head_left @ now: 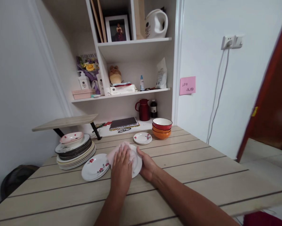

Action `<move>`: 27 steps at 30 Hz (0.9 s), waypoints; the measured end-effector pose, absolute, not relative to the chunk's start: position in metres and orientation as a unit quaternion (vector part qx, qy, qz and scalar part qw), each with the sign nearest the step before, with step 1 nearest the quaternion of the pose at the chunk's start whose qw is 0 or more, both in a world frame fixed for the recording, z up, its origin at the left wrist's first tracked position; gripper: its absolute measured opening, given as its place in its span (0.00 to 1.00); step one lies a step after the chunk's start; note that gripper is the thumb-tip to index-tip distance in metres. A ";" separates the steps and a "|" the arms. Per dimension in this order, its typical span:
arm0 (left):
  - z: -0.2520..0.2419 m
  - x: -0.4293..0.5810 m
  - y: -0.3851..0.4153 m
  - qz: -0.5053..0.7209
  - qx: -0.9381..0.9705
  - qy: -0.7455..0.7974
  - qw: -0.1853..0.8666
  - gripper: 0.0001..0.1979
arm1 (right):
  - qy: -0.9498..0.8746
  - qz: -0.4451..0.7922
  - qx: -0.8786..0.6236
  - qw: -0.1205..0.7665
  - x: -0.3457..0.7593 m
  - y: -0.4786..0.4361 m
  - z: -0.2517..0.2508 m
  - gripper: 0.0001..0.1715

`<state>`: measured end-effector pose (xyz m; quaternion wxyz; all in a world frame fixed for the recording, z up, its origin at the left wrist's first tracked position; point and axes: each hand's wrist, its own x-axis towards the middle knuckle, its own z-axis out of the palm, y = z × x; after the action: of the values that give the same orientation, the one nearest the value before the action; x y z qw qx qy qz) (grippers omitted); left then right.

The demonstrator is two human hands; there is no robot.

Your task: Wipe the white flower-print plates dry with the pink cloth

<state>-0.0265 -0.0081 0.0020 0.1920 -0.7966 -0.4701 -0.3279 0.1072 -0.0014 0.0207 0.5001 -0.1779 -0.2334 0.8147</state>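
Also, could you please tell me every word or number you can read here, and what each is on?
"FLOWERS S": at the top of the purple bouquet.
"250": pink sticky note; the writing below is illegible.
Too small or blurred: labels on the pump bottle, neighbouring bottle, pink box, white box, blue-capped tube, pouch, dark bottle and white jug.

White wall (pixel 202 59), open shelves (pixel 136 51), slatted table (pixel 197 166), pale floor (pixel 261 160)
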 end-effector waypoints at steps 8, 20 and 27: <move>-0.013 -0.021 -0.007 -0.311 -0.845 -0.406 0.156 0.21 | -0.198 0.779 -0.175 0.569 0.128 0.012 0.024 0.30; -0.003 -0.018 -0.010 -0.307 -0.834 -0.440 0.131 0.25 | -0.225 0.793 -0.195 0.531 0.110 0.007 0.014 0.28; -0.014 -0.022 -0.005 -0.322 -0.843 -0.414 0.121 0.23 | -0.189 0.768 -0.187 0.583 0.126 0.015 0.021 0.28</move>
<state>-0.0220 -0.0054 -0.0142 0.1211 -0.8427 -0.4139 -0.3223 0.1258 0.0146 0.0205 0.5830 -0.1873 -0.1889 0.7677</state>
